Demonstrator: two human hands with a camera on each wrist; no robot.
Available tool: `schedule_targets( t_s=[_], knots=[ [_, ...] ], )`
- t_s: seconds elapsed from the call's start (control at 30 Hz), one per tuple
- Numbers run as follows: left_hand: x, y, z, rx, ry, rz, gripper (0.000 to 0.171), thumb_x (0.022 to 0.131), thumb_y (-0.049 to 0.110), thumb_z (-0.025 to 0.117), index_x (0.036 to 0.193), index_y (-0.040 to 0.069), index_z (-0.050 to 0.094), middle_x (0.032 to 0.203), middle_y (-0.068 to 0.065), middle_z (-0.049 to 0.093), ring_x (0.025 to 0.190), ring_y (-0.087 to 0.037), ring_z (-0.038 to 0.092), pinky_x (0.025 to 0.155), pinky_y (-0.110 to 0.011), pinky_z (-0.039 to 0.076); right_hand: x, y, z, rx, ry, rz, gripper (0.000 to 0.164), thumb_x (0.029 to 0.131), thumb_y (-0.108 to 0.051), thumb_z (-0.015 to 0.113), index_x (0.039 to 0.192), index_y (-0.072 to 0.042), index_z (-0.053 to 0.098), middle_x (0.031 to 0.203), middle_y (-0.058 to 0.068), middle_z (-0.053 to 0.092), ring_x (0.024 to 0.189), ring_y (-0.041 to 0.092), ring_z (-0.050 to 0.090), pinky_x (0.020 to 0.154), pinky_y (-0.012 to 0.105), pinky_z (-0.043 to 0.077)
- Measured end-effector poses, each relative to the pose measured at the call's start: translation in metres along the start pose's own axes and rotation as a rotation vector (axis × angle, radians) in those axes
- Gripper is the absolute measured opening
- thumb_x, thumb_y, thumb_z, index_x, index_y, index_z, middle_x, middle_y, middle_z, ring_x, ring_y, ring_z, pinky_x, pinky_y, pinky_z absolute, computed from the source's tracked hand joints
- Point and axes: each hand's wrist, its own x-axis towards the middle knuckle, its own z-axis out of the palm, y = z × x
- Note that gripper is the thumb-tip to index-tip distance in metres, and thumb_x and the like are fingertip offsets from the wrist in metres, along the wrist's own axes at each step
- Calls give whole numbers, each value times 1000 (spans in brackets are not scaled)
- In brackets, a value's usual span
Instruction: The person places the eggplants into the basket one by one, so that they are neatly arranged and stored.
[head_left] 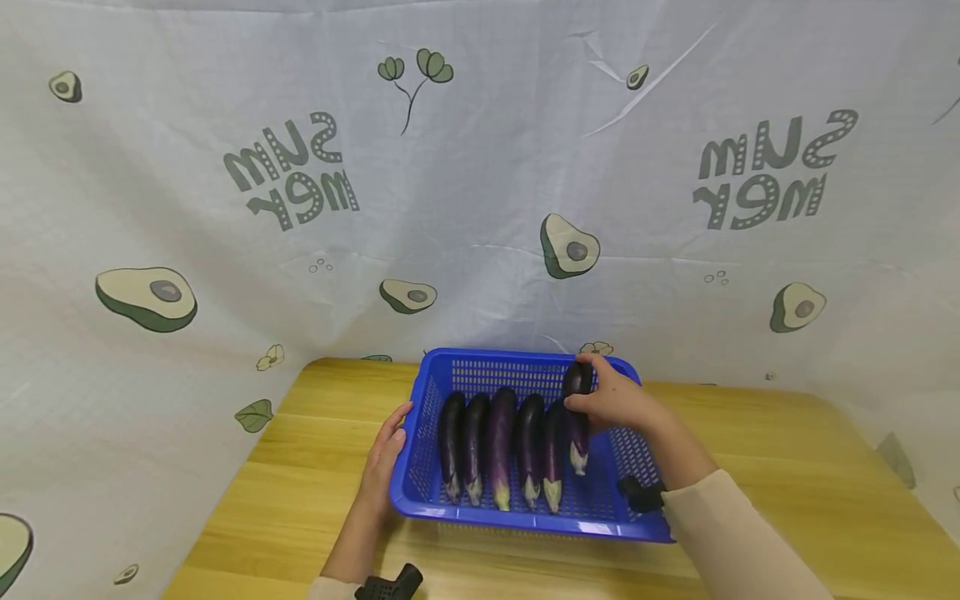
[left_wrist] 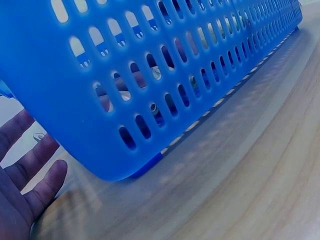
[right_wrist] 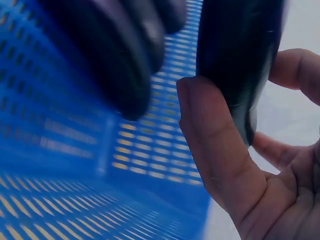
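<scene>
My right hand [head_left: 619, 402] grips a dark purple eggplant [head_left: 577, 381] near its blunt end, over the right part of a blue plastic basket [head_left: 517, 521]. In the right wrist view thumb and fingers hold the eggplant [right_wrist: 240, 50] from both sides, apart from the others. Several more eggplants [head_left: 501, 442] lie side by side in the basket, stem ends toward me. At the basket's left side is my left hand [head_left: 381, 463], its fingers along the outer wall. The left wrist view shows this hand [left_wrist: 25, 175] with spread fingers beside the basket corner.
The basket stands on a wooden table [head_left: 315, 450]. Behind it hangs a pale sheet [head_left: 480, 183] printed with avocados and letters. A black wrist device [head_left: 641, 493] sits by the right cuff, another [head_left: 390, 586] by the left.
</scene>
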Motion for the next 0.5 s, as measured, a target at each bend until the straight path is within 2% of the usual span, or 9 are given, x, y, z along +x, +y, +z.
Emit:
schedule_targets(
  t_s=[0.13,0.23,0.37,0.5],
  knots=[
    [0,2,3,3,-3,4,50,108,29,33,156,14,36,154,-25,44,128,-37,55,96,-39,56,7,11,8,4,-24,29,85,90,-8,67,157,-1,15,127,44,52,78,32,73,71,51,63],
    [0,4,3,2,-5,5,50,109,28,32,156,14,36,154,-25,44,128,-36,54,97,-39,55,11,17,10,1,-25,43,85,89,-7,66,157,0,15,127,45,49,79,34,73,70,50,63],
    [1,5,2,8,-1,3,50,109,29,32,157,15,36,157,-23,41,132,-41,51,100,-47,55,14,21,12,34,-38,58,85,88,-6,65,156,0,15,128,47,47,81,38,73,69,50,63],
    [0,3,1,9,5,-3,50,109,29,31,157,14,35,157,-24,41,133,-45,50,98,-44,54,15,23,14,56,-55,77,86,87,-4,65,156,-2,14,130,47,44,83,39,72,69,50,63]
  ],
)
